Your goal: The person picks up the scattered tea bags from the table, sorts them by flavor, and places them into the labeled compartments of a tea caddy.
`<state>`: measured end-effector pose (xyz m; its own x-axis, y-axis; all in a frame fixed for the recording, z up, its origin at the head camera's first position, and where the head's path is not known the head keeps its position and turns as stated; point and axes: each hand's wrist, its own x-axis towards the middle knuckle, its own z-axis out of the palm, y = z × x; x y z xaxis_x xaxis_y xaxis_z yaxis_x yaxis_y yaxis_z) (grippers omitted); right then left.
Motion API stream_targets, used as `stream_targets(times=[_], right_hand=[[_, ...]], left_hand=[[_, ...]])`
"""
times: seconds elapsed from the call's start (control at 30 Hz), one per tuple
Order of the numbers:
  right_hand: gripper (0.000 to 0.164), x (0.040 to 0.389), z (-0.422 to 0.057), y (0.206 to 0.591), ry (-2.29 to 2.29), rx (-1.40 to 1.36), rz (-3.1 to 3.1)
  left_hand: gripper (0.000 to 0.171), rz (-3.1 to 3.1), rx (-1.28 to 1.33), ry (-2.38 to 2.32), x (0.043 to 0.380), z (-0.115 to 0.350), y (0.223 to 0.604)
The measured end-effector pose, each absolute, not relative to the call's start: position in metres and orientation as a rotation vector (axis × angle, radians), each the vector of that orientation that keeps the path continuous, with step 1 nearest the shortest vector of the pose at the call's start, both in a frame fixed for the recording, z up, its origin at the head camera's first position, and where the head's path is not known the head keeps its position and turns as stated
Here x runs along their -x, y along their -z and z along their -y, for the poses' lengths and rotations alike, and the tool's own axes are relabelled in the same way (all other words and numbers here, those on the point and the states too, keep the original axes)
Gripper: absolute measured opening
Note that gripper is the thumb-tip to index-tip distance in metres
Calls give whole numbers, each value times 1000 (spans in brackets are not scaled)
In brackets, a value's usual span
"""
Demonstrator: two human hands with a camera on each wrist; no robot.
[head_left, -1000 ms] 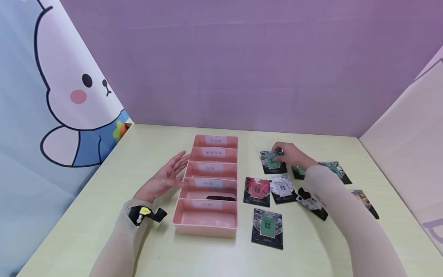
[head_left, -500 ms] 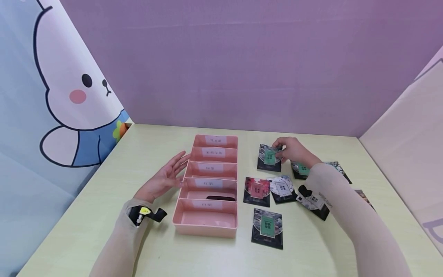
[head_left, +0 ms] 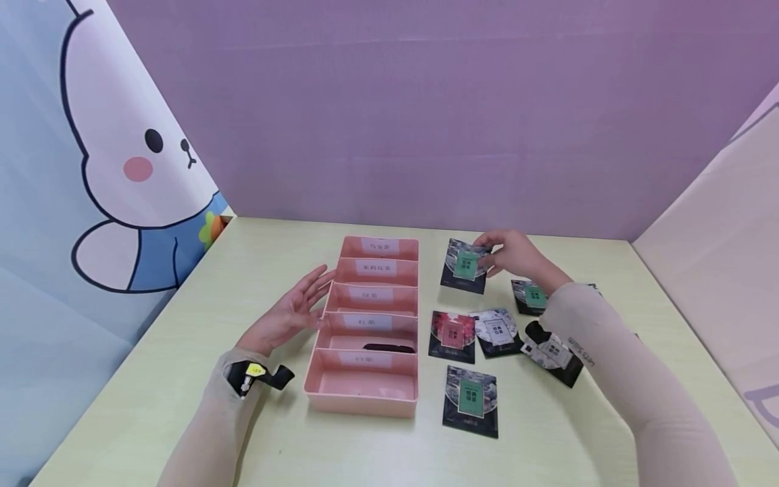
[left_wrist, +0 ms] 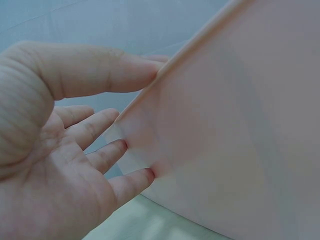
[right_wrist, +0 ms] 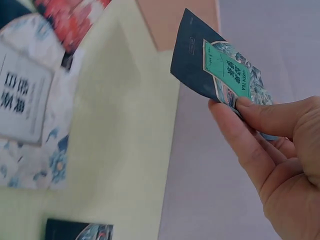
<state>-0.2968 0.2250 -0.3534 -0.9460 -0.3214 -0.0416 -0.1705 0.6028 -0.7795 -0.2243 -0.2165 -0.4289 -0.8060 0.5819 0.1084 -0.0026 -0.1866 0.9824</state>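
Note:
My right hand [head_left: 514, 258] pinches a green tea sachet [right_wrist: 227, 70] by its edge between thumb and fingers. In the right wrist view the sachet is lifted off the table, its green label reading "GREEN TEA". To its left stands a pink divided box [head_left: 362, 404] with a paper label in each compartment. My left hand [head_left: 292, 312] lies along the box's left side, fingers spread. Seen from the left wrist, the thumb touches the box's upper edge and the straight fingertips touch its outer wall [left_wrist: 215, 135].
Right of the box lie a red sachet [head_left: 452, 337], a white one [head_left: 498, 333], a green-labelled one [head_left: 470, 401] and another white one [head_left: 555, 358]. A further green-labelled sachet [head_left: 529, 296] lies beside the right wrist. A black object [head_left: 388, 348] lies inside the box.
My right hand has raised the green tea sachet from the table and carried it slightly back and left, toward the box. My left hand stays at the box's side.

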Motion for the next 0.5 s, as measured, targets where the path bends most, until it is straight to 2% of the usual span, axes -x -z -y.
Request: stream_targets(times=[0.5], right_hand=[[31,279,-196,329,1401,517,-2636]], left_hand=[[105,-1688,-671,-2044,225,217,429]])
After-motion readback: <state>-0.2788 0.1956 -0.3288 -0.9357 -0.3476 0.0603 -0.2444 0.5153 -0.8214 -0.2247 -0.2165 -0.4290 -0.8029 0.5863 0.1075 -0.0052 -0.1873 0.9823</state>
